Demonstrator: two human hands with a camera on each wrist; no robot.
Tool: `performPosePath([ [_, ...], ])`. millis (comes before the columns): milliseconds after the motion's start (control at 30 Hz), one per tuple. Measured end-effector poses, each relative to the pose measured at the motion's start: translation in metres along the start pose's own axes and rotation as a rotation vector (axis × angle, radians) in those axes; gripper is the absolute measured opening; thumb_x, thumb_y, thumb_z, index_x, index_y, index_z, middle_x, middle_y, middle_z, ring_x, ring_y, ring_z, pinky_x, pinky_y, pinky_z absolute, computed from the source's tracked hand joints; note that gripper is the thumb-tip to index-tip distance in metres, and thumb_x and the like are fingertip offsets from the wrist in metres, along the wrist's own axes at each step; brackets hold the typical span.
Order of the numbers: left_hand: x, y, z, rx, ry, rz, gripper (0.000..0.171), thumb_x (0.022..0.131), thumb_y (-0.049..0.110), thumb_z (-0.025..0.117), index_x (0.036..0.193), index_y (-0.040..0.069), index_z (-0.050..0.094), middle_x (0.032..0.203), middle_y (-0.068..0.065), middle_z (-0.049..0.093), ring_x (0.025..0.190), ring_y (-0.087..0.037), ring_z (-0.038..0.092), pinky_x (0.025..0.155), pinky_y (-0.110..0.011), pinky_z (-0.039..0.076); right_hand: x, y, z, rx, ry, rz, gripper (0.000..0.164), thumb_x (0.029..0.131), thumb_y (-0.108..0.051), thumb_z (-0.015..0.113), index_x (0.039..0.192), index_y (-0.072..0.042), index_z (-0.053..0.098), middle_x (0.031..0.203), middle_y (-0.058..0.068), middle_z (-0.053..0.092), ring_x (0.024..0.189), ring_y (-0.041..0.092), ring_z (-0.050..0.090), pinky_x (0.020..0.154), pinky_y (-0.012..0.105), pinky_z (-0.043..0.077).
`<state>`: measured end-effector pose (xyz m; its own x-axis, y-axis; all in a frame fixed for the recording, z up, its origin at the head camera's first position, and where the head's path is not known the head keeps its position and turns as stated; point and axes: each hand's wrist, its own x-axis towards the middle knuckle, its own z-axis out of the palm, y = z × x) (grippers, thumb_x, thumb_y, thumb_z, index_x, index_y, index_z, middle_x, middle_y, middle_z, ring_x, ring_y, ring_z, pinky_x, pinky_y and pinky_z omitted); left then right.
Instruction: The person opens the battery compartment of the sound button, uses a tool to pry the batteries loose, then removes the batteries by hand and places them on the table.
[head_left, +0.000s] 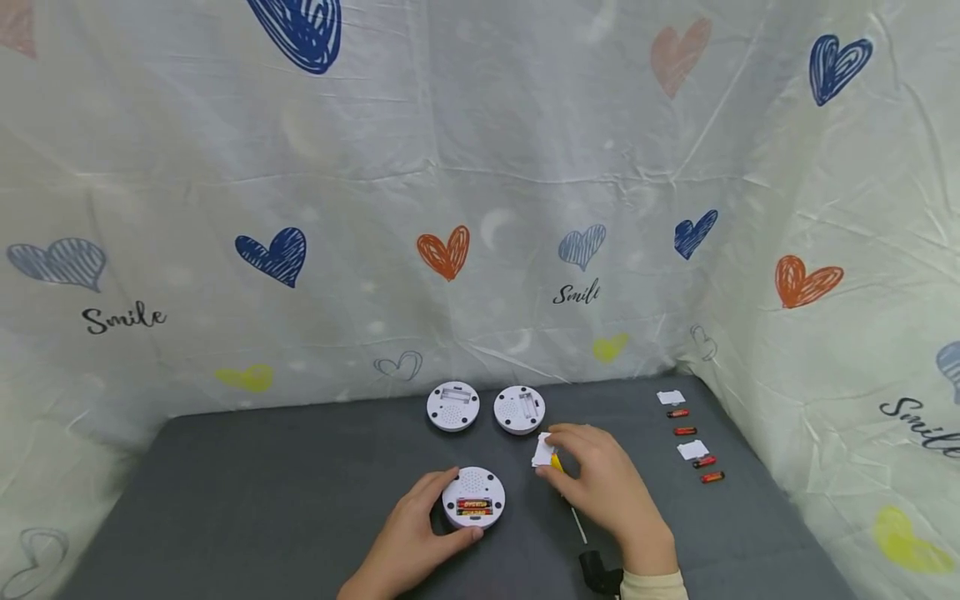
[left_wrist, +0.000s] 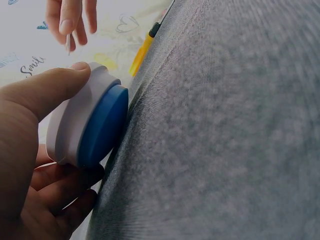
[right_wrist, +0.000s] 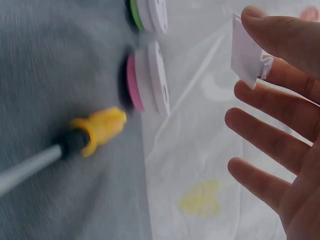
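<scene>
My left hand (head_left: 405, 533) grips a round white device (head_left: 472, 482) by its sides, thumb at the near edge and fingers at the far edge. Its underside faces up, and two red batteries (head_left: 475, 507) lie in its uncovered compartment. In the left wrist view the device's lower part (left_wrist: 105, 125) is blue. Between thumb and fingertips, my right hand (head_left: 600, 475) pinches a small white battery cover (right_wrist: 246, 50) with a bent clip, held up off the table. Below that hand lies a screwdriver (right_wrist: 102, 129) with a yellow handle, partly hidden in the head view.
Two more round devices (head_left: 453, 407) (head_left: 519, 409) stand upside down at the back, their battery compartments uncovered. At right on the grey table (head_left: 262, 500) lie two white covers (head_left: 671, 397) (head_left: 692, 450) and several red batteries (head_left: 685, 431). A patterned curtain (head_left: 360, 275) hangs behind.
</scene>
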<state>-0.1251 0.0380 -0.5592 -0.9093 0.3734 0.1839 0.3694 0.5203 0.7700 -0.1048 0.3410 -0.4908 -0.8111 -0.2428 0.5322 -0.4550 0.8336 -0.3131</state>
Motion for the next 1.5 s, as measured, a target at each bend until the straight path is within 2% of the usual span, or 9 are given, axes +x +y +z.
performPosePath([
  [200,-0.001,-0.001,0.001,0.013,-0.008,-0.004,0.086,0.08,0.05,0.098,0.151,0.012,0.065,0.139,0.014,0.064,0.127,-0.013,0.063,0.112,-0.049,0.051,-0.012,0.022,-0.014,-0.029,0.105,0.094,0.04,0.081,-0.019,0.099,0.115,-0.008,0.081,0.127,0.007,0.078,0.117,0.031,0.073,0.1,0.055,0.058],
  [400,-0.001,-0.001,0.002,0.014,-0.015,-0.009,0.087,0.081,0.053,0.096,0.151,0.013,0.064,0.14,0.013,0.063,0.128,-0.014,0.063,0.111,-0.051,0.051,-0.025,0.046,-0.022,-0.077,0.186,0.227,0.039,0.081,-0.021,0.1,0.112,-0.007,0.081,0.125,0.01,0.079,0.116,0.035,0.074,0.096,0.058,0.059],
  [533,-0.001,-0.001,0.002,0.02,-0.005,-0.011,0.087,0.081,0.054,0.096,0.151,0.014,0.065,0.14,0.013,0.063,0.127,-0.014,0.063,0.11,-0.051,0.052,-0.033,0.059,-0.024,-0.103,0.155,0.372,0.041,0.083,-0.024,0.098,0.115,-0.006,0.081,0.123,0.012,0.079,0.115,0.037,0.073,0.094,0.06,0.058],
  [700,-0.002,-0.001,0.0,0.023,0.001,-0.004,0.087,0.081,0.052,0.097,0.151,0.013,0.065,0.139,0.014,0.064,0.126,-0.013,0.063,0.11,-0.05,0.052,-0.045,0.073,-0.023,-0.098,0.074,0.565,0.043,0.09,-0.029,0.093,0.122,-0.006,0.078,0.123,0.015,0.078,0.112,0.039,0.073,0.092,0.06,0.057],
  [833,-0.003,0.0,0.0,0.02,0.001,0.006,0.087,0.081,0.052,0.097,0.151,0.012,0.065,0.138,0.013,0.064,0.126,-0.013,0.064,0.11,-0.05,0.053,-0.051,0.08,-0.021,-0.095,-0.002,0.67,0.046,0.093,-0.033,0.089,0.126,-0.004,0.077,0.126,0.019,0.076,0.112,0.042,0.072,0.091,0.063,0.056],
  [1000,-0.002,0.0,0.0,0.026,0.01,0.03,0.086,0.082,0.054,0.095,0.15,0.01,0.065,0.138,0.01,0.065,0.125,-0.015,0.065,0.108,-0.052,0.053,-0.055,0.088,-0.015,-0.094,-0.082,0.776,0.049,0.096,-0.039,0.086,0.129,-0.004,0.076,0.127,0.022,0.075,0.106,0.043,0.073,0.085,0.065,0.056],
  [1167,-0.002,0.001,-0.001,0.022,-0.006,0.001,0.087,0.082,0.056,0.095,0.151,0.014,0.065,0.139,0.012,0.064,0.126,-0.014,0.064,0.11,-0.051,0.052,-0.056,0.093,-0.01,-0.092,-0.107,0.831,0.05,0.096,-0.04,0.085,0.128,-0.003,0.075,0.126,0.023,0.075,0.103,0.043,0.073,0.084,0.066,0.056],
  [1500,-0.002,0.001,0.0,0.029,-0.009,-0.003,0.086,0.081,0.052,0.096,0.152,0.014,0.065,0.14,0.014,0.063,0.129,-0.012,0.062,0.112,-0.05,0.051,-0.053,0.096,-0.007,-0.126,-0.114,0.826,0.036,0.089,-0.034,0.091,0.107,-0.005,0.078,0.097,0.019,0.077,0.078,0.037,0.069,0.066,0.059,0.055],
])
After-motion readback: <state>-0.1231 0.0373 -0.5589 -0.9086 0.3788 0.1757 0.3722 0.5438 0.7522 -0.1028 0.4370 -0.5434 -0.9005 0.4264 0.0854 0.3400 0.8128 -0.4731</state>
